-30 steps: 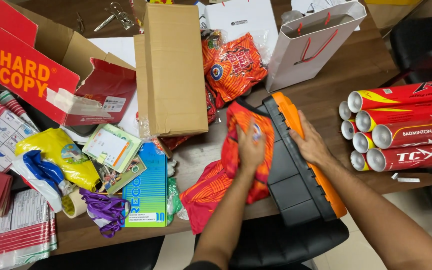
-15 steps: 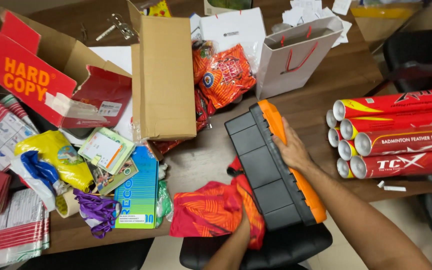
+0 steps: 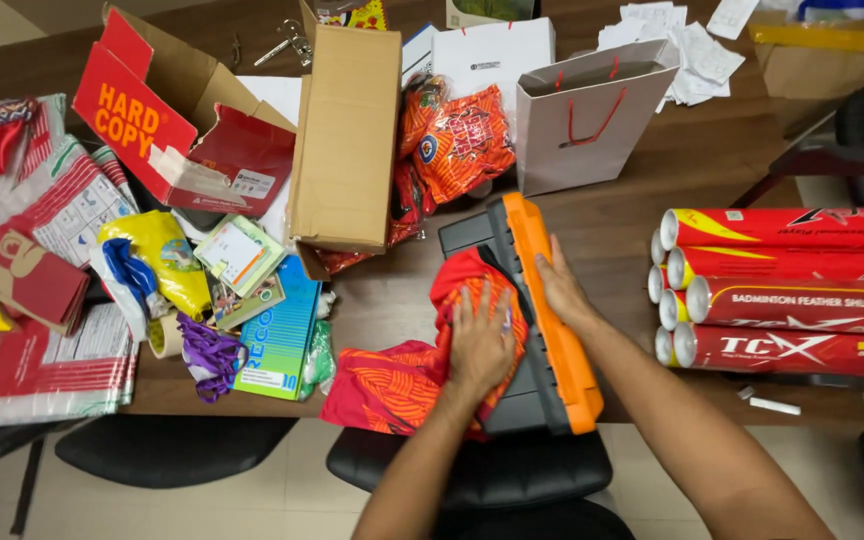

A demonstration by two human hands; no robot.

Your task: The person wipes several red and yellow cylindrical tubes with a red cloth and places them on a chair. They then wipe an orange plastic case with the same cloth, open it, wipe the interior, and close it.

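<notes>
A black case with an orange lid lies at the wooden table's front edge. A red and orange patterned cloth drapes from inside the case over its left side onto the table. My left hand presses flat on the cloth over the case, fingers spread. My right hand rests open against the orange lid's inner edge.
Several red and yellow tubes lie stacked to the right. A white paper bag and orange packets stand behind the case. A tall brown carton, a red box, booklets and wrappers crowd the left. Black chairs sit below.
The cloth that hung off the table's front has been pushed up onto the case. My left hand moved from below the table onto it. My right hand stayed on the lid.
</notes>
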